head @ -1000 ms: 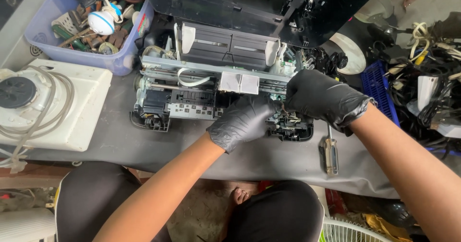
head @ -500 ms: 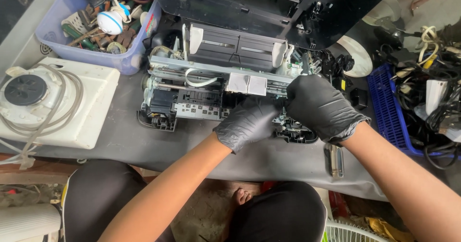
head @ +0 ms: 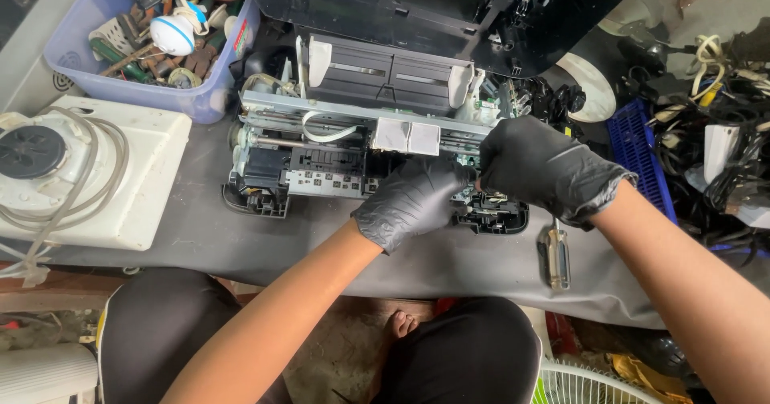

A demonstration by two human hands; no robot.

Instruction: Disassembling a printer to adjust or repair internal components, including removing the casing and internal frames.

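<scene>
A stripped printer mechanism with a metal rail and white tubing lies on the grey table. Both hands wear black gloves. My left hand rests on the mechanism's front right part, fingers curled against it. My right hand grips the right end of the mechanism, fingertips meeting those of the left hand. What the fingers pinch is hidden. The black printer cover stands behind.
A screwdriver lies on the table under my right wrist. A blue tub of small parts sits at the back left, a white device with a hose at the left. A blue crate and tangled cables fill the right.
My hands have stayed on the right end of the mechanism. The view has shifted slightly, so everything sits a little lower and further right in the picture.
</scene>
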